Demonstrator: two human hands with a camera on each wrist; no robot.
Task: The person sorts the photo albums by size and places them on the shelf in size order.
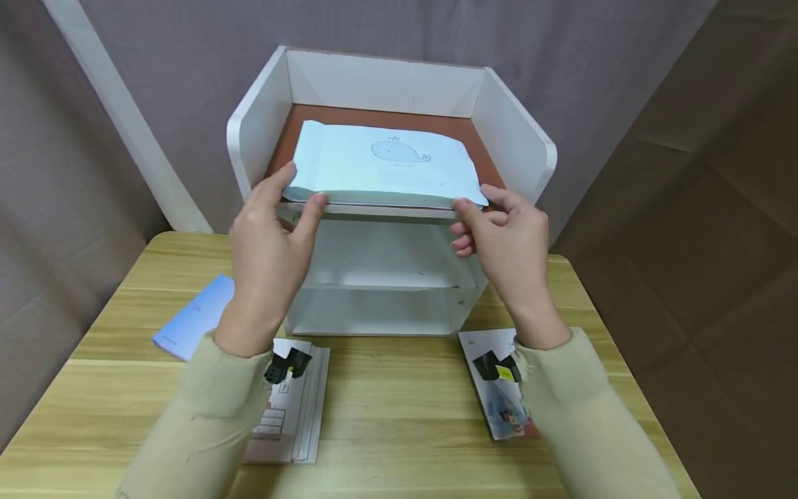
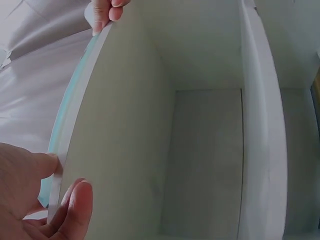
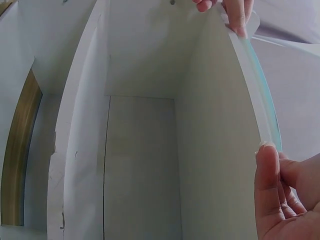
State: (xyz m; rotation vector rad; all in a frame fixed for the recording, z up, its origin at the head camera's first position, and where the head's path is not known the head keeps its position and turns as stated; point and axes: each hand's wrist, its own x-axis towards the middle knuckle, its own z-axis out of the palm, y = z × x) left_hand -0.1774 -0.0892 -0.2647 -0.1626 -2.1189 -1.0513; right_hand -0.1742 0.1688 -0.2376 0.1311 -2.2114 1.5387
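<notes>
Wooden surface [image 1: 386,388], white shelf unit [image 1: 517,149] at its back. I see the whale booklet [image 1: 380,166] on the shelf's top tier; left hand [image 1: 268,256] and right hand [image 1: 508,246] grips pinch its near corners.

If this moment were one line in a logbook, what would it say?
left hand: pinches whale booklet | right hand: pinches its other corner | booklet: on white shelf unit top tier

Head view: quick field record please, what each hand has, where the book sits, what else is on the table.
left hand: pinches the whale book at its near left corner
right hand: pinches its near right corner
book: flat on top level of white shelf
table: blue booklet at left, two more booklets under the wrists
</notes>
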